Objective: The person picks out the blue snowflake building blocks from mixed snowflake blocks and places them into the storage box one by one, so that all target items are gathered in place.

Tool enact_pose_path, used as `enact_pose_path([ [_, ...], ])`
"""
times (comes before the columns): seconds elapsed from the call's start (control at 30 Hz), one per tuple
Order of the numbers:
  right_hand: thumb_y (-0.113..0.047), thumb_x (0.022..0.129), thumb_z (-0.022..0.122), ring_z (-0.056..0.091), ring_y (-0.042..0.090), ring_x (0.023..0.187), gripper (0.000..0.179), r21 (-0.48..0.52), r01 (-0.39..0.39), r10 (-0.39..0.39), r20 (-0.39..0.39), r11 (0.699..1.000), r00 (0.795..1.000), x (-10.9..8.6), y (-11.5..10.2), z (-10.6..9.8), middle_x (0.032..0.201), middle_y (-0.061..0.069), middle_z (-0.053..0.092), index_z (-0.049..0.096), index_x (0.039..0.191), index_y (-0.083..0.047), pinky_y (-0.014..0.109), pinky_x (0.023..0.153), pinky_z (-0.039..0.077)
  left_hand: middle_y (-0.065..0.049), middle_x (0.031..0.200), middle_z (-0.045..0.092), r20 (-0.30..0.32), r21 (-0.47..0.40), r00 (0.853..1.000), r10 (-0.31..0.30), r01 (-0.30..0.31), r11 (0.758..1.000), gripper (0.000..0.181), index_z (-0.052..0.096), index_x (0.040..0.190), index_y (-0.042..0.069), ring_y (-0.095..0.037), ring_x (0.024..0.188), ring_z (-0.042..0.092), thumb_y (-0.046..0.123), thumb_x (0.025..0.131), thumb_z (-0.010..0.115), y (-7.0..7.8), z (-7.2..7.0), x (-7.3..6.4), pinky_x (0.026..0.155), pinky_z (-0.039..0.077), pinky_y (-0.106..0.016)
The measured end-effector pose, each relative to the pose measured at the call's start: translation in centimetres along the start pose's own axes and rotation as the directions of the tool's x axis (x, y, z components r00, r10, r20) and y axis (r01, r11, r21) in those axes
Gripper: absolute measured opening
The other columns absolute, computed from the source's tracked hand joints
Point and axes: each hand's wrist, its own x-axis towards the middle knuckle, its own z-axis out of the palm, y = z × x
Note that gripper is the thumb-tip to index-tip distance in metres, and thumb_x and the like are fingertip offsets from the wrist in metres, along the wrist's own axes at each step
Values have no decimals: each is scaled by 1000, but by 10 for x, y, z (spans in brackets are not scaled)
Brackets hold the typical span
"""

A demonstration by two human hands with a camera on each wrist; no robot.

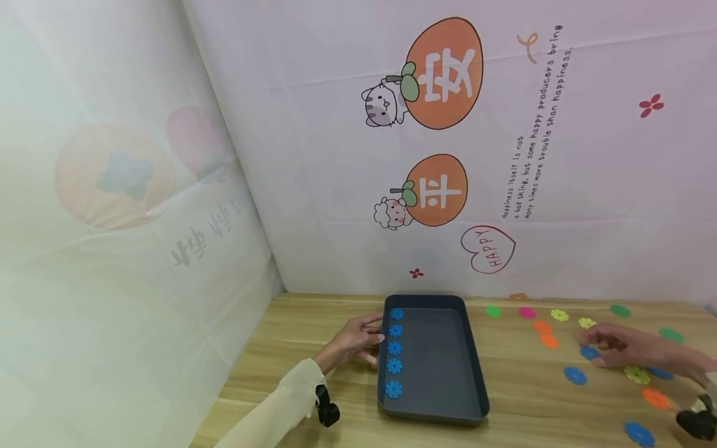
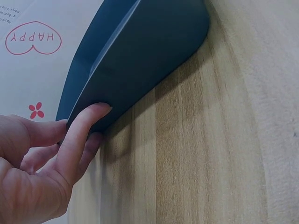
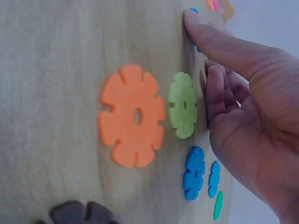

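On the wooden table stands a dark grey rectangular tray (image 1: 442, 361). Several blue snowflake discs (image 1: 394, 348) lie in a column along its left side. My left hand (image 1: 355, 339) grips the tray's left wall, with the thumb at the rim and fingers against the outside (image 2: 70, 154). Over to the right, my right hand (image 1: 627, 348) has its thumb and curled fingers at the edges of another blue snowflake disc (image 1: 590, 353). In the right wrist view the thumb covers most of this disc (image 3: 194, 10). Near that hand lie a yellow-green disc (image 3: 183, 105) and an orange disc (image 3: 131, 115).
Loose discs are scattered right of the tray, among them a pink one (image 1: 528, 312), a bright green one (image 1: 493, 311) and a darker green one (image 1: 620, 310). A printed white cloth (image 1: 336, 186) hangs behind the table, and another cloth (image 1: 112, 298) borders the left side.
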Motion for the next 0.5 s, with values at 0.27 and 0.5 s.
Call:
enact_pose_path([
  [0.27,7,105,52,57,3,95,27,-62,73,-78,-83,995,994,-1,2,9,118,-18,63,59,130,-1,22,66,49,-29,150,54,4,-11,1000,4,-4,1000,60,46,159,8,-41,125,65,1,102,64,0,0,-1,61,67,-36],
  [0.5,7,104,52,52,14,82,26,-38,65,-69,-119,997,991,-4,5,10,103,-3,61,60,127,-3,28,57,40,-28,151,54,7,-12,1000,0,0,1000,60,46,159,9,-40,125,66,2,102,64,0,1,1,62,67,-37],
])
